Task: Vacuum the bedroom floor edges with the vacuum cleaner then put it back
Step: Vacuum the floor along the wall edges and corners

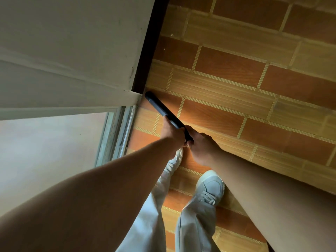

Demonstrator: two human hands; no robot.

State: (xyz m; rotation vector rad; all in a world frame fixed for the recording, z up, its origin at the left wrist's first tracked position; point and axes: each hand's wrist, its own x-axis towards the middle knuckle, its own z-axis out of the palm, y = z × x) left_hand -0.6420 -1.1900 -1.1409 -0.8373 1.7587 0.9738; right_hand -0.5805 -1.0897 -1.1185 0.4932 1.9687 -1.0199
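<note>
A dark vacuum cleaner tube (160, 107) slants down to the floor, its tip at the corner where the dark skirting (149, 50) meets the window frame. My left hand (171, 133) grips the tube from the left. My right hand (201, 144) holds its upper end just behind, from the right. The rest of the vacuum cleaner is hidden behind my hands and arms.
The floor (236, 88) has a brick-pattern covering in orange and tan. A white wall (72, 42) stands at the left, with a sliding window frame (116, 133) below it. My two feet in white trainers (211, 188) and pale trousers stand close to the window.
</note>
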